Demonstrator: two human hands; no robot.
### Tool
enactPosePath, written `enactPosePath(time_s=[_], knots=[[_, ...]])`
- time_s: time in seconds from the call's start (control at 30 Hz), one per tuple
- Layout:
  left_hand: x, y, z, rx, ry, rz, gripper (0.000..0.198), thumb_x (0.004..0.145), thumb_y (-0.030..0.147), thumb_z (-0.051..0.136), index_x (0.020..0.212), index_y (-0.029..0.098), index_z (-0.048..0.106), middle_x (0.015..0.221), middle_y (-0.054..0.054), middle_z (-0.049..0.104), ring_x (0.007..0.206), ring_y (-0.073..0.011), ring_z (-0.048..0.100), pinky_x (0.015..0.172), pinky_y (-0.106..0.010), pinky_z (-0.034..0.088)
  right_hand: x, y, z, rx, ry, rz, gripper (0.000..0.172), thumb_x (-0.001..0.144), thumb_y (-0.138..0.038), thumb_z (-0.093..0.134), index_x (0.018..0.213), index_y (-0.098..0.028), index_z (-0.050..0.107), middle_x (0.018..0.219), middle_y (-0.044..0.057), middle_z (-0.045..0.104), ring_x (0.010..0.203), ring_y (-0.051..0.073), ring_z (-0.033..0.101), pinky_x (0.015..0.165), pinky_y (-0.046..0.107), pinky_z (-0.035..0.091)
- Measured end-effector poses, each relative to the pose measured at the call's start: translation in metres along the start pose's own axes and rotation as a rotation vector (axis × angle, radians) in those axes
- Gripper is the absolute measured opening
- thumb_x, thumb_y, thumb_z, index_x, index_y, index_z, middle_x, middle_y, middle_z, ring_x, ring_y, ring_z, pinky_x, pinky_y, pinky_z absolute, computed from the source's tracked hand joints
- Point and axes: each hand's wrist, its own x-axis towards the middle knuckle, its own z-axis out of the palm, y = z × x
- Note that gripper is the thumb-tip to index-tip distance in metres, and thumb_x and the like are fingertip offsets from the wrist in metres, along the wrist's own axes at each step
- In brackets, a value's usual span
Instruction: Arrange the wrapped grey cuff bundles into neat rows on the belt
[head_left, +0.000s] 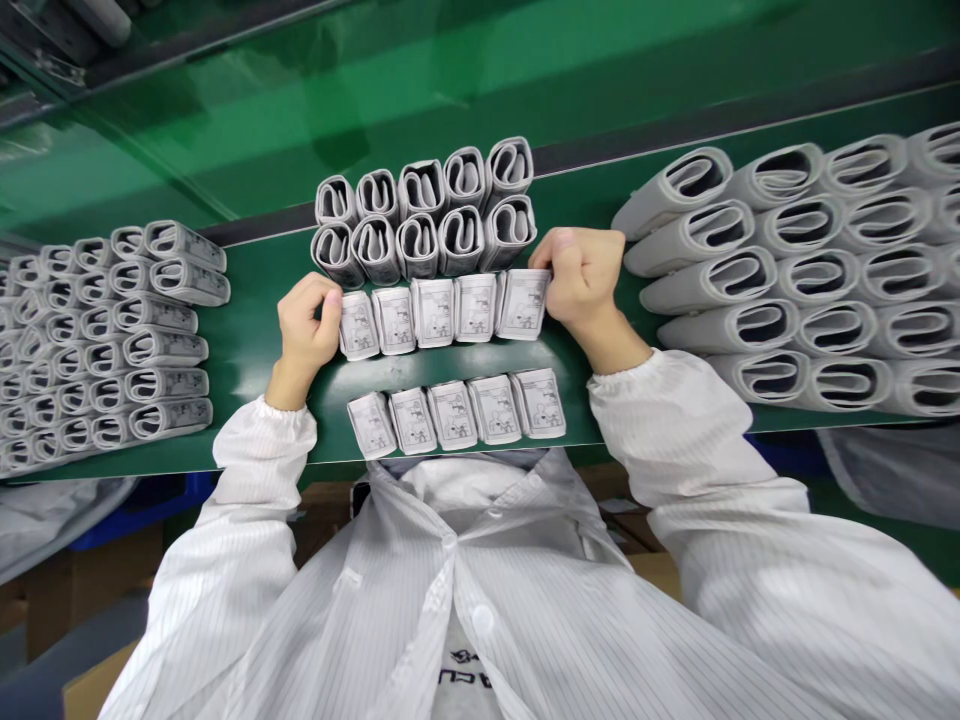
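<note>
Folded printed paper leaflets (433,313) lie in a row across the green table, drawings facing up. My left hand (306,322) is closed, its thumb and curled fingers against the row's left end. At the other end, my right hand (583,272) is also closed, fingers pressed on the last leaflet (521,304). Just beyond this row stands a two-layer stack of folded leaflets (418,240), rolled ends towards me. Nearer my body is a second row of leaflets (454,413), slightly tilted and apart from both hands. My fingertips are partly hidden.
Many folded leaflets (161,345) are stacked in layers on the left. Larger folded paper bundles (720,270) fill the right side. The green tabletop (259,262) has its front edge close to my body. A dark strip (645,138) runs along the back.
</note>
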Motion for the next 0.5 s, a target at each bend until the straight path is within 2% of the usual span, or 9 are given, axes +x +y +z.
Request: enactPosePath(time_s=[0.1, 0.43, 0.5], knots=[[0.0001, 0.0002, 0.0002, 0.002, 0.002, 0.006, 0.055, 0.12, 0.059, 0.051, 0.079, 0.024, 0.06, 0.075, -0.002, 0.065, 0.07, -0.0177, 0.063, 0.071, -0.036, 0.048, -0.0011, 0.0025, -0.0006, 0.006, -0.007, 0.011, 0.078, 0.12, -0.076, 0.039, 0.06, -0.03, 0.055, 0.06, 0.003, 0.056, 0.053, 0.023, 0.051, 0.064, 0.046, 0.043], [-0.001, 0.0008, -0.0001, 0.014, -0.007, 0.013, 0.053, 0.12, 0.057, 0.051, 0.079, 0.024, 0.06, 0.075, -0.002, 0.066, 0.07, -0.0182, 0.064, 0.07, -0.037, 0.049, 0.0006, -0.0028, 0.0, -0.053, 0.0, 0.012, 0.081, 0.119, -0.083, 0.034, 0.06, -0.031, 0.051, 0.056, 0.002, 0.055, 0.051, 0.021, 0.051, 0.057, 0.045, 0.035], [-0.0038, -0.0039, 0.0009, 0.039, -0.015, -0.01, 0.054, 0.121, 0.059, 0.05, 0.08, 0.024, 0.06, 0.076, -0.002, 0.065, 0.071, -0.0187, 0.063, 0.072, -0.038, 0.05, 0.0003, -0.0009, 0.0, -0.077, -0.011, 0.012, 0.08, 0.12, -0.082, 0.031, 0.061, -0.031, 0.05, 0.057, 0.002, 0.056, 0.052, 0.021, 0.052, 0.058, 0.045, 0.038]])
